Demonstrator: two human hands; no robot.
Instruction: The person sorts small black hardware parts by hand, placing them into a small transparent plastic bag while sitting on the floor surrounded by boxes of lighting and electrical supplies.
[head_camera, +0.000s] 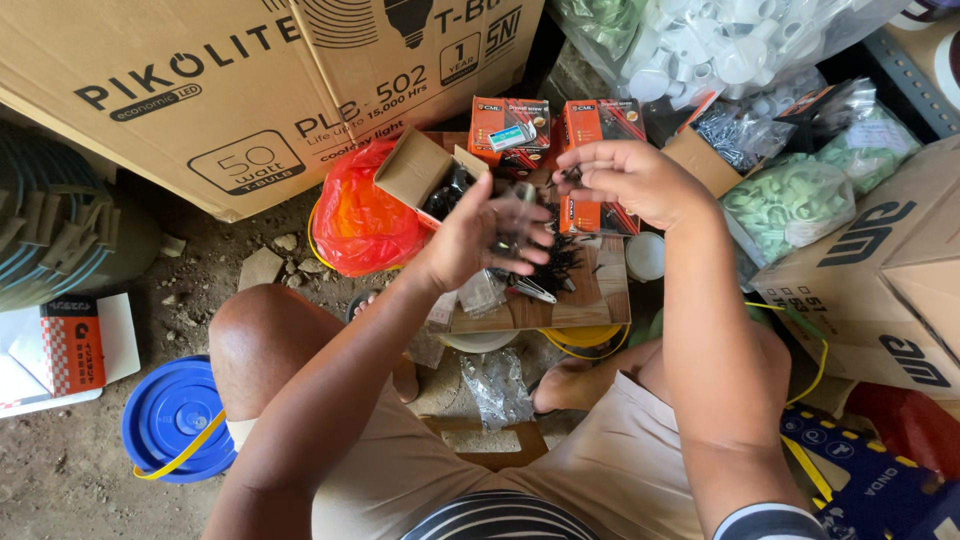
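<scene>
My left hand (485, 235) is held palm up over a small wooden board (600, 300), fingers spread, with several black screws lying in the palm. My right hand (635, 180) hovers just above and to the right of it, fingers curled and pinching a few black screws. A heap of black screws (560, 262) lies on the board below both hands. An open brown carton (425, 170) of screws stands at the board's far left. Orange screw boxes (512, 130) stand behind the board.
A large cardboard box (250, 80) fills the back left. A red plastic bag (365, 225) sits beside the carton. Bags of white and green plastic fittings (790, 200) lie at right, above a cardboard box (880, 290). A blue bucket lid (175, 415) rests on the dirt floor.
</scene>
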